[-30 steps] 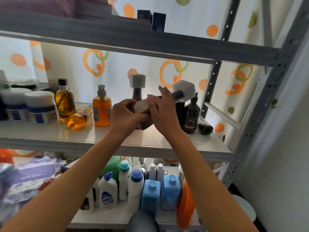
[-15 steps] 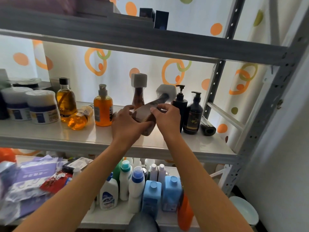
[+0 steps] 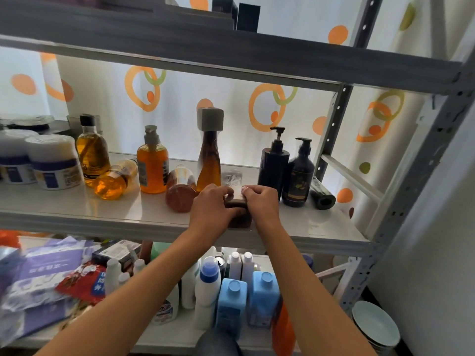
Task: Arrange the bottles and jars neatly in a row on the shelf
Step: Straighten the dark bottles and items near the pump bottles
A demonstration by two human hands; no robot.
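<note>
On the white shelf (image 3: 77, 209), my left hand (image 3: 210, 209) and my right hand (image 3: 259, 204) both grip a brown bottle (image 3: 237, 214) with a grey cap, lying with its base toward me. Behind stands a tall brown bottle (image 3: 208, 160) with a square grey cap. A brown bottle (image 3: 180, 191) lies on its side to the left. An orange pump bottle (image 3: 152, 163) and an amber bottle (image 3: 92, 150) stand further left, with a small amber bottle (image 3: 113, 181) lying between them. Two black pump bottles (image 3: 273, 163) (image 3: 298, 176) stand right. Two white jars (image 3: 54, 163) sit far left.
A black tube (image 3: 321, 195) lies at the shelf's right end by the grey metal upright (image 3: 416, 176). The shelf below holds white and blue detergent bottles (image 3: 231, 301), an orange bottle (image 3: 282, 330) and purple packets (image 3: 43, 278). A stack of plates (image 3: 375, 327) sits low right.
Both hands have lowered the brown bottle from a raised tilt down onto the shelf, its cap now pointing away from me. The lying brown bottle on the left has come into sight.
</note>
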